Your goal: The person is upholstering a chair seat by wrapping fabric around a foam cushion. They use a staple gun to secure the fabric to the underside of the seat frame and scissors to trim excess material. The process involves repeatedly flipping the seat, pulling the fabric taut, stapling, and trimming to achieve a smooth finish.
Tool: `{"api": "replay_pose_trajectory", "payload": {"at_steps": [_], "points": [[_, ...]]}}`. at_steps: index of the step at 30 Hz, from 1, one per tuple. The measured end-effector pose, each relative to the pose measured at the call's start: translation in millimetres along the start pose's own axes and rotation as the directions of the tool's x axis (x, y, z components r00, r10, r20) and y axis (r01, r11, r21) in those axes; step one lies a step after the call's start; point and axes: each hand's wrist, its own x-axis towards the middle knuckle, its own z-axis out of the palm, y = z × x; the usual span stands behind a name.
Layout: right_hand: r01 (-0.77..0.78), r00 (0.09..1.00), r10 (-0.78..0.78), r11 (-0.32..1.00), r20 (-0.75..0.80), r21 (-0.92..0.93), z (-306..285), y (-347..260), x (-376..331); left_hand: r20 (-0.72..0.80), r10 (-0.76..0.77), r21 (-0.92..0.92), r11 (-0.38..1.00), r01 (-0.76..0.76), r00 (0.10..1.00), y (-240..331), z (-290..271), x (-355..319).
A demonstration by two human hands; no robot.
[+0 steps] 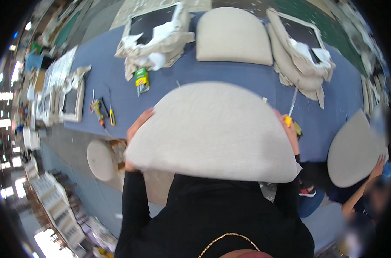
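Observation:
Between my hands I hold a large D-shaped upholstered cushion panel (pixel 217 133) in off-white fabric, its curved edge away from me and its straight edge close to my body. My left hand (pixel 137 129) grips the left edge, with part of the fingers hidden behind the panel. My right hand (pixel 291 133) grips the right edge, its fingertips mostly hidden. Right beside that hand, a screwdriver (pixel 288 120) with a yellow handle points away from me; I cannot tell whether it touches my fingers. A small yellow and black tool (pixel 298 128) shows there too.
On the blue-covered table (pixel 178 71) stand another beige panel (pixel 234 36) and partly covered cushions (pixel 154 36) (pixel 301 51). A green packet (pixel 142 80), a staple gun (pixel 99 108) and a screwdriver (pixel 112 117) lie left. At right, a co-worker's hand (pixel 378 165) holds a similar panel (pixel 354 150).

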Motion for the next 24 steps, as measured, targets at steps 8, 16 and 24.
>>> {"api": "replay_pose_trajectory", "payload": {"at_steps": [8, 16, 24], "points": [[-0.046, 0.973, -0.075, 0.862, -0.218, -0.505, 31.2, -29.6, 24.5, 0.216, -0.533, 0.786, 0.592, 0.179, 0.818, -123.5, -8.2, 7.1], [-0.244, 0.965, 0.262, 0.84, -0.032, -0.484, 114.4, 134.3, 6.8, 0.101, -0.516, -0.031, 0.853, 0.521, 0.85, -237.3, 121.6, -113.5], [-0.217, 0.953, 0.296, 0.81, 0.06, -0.545, 106.6, 145.2, 8.9, -0.135, -0.505, -0.239, 0.851, 0.467, 0.852, -219.0, 136.1, -138.4]]}}
